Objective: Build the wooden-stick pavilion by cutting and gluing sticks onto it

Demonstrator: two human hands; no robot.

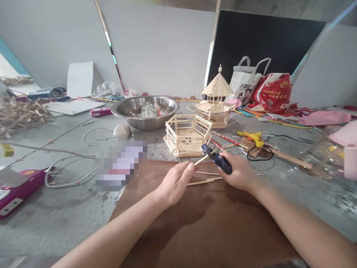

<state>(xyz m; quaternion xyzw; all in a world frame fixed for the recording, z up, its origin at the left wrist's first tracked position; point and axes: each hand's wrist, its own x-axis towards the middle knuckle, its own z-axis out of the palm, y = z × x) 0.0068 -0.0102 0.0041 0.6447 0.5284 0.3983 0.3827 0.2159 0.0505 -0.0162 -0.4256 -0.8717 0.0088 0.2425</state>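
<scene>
Pinched in my left hand (177, 180) is a thin wooden stick (202, 159), its far end slanting up to the right. My right hand (240, 172) is closed around dark blue cutters (221, 160), whose head meets that stick's far end. Loose sticks (199, 182) lie on the brown mat (195, 223) between and below my hands. Just beyond them stands an open six-sided stick frame (187, 139). Behind it to the right rises a stick pavilion (218, 91) with a pointed roof.
A steel basin (146, 123) stands at the back, near a white round object (122, 131). To the right lies a yellow glue gun (252, 137) with a dark cable. A red bag (272, 93) is behind. Purple power strips (28, 188) and grey cable lie left.
</scene>
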